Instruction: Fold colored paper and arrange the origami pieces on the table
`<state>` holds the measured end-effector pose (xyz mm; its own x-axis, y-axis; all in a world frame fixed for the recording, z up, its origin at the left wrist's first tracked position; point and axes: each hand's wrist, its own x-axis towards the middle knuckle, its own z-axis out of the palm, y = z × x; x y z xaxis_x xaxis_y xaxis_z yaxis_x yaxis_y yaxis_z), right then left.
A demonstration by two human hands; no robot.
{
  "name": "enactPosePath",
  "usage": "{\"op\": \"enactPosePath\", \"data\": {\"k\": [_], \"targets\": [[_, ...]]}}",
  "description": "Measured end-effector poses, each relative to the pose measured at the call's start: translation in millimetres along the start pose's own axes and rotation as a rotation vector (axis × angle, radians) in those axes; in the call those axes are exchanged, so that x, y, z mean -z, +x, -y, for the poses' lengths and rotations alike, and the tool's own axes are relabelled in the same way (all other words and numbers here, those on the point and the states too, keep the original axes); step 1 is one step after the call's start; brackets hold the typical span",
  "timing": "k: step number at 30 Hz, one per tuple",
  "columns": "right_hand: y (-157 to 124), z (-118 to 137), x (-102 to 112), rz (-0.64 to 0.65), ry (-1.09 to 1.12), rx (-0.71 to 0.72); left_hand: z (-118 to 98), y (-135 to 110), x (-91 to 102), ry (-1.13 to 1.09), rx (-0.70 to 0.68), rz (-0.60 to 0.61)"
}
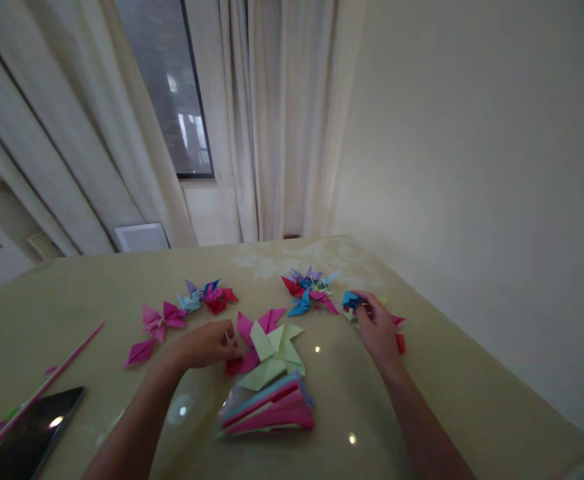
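Right hand (378, 328): we pinch the blue folded paper (351, 299), right of the pale-green pinwheel (273, 341) | left hand (215, 344): curled, just left of the pinwheel; we cannot tell whether it grips anything | we do best pinching lightly, keeping folds uncrushed

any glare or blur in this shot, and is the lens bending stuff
Head view: small glare spots on the glossy table and one on the dark flat device; pale reflections in the window; dim light and slight softness, so the blue folded paper lacks crisp creases; the window's leaning edge suggests wide-angle distortion or camera tilt.
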<state>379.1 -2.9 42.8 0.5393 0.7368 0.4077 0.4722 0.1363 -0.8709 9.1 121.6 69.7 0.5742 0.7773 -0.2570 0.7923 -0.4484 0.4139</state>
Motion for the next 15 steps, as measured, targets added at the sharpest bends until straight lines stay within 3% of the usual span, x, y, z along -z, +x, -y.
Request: {"op": "enactPosePath", "data": {"k": [4, 11, 15], "targets": [[9, -15, 13, -0.119, -0.202, -0.004, -1, 2, -6.6, -0.051, -0.027, 0.075], [13, -24, 22, -0.160, -0.418, -0.126, 4, 0, 3.6, -0.119, -0.079, 0.011], [10, -13, 17, -0.271, -0.500, -0.027, -19, -8, 14.0, -0.200, -0.178, -0.052]]}}
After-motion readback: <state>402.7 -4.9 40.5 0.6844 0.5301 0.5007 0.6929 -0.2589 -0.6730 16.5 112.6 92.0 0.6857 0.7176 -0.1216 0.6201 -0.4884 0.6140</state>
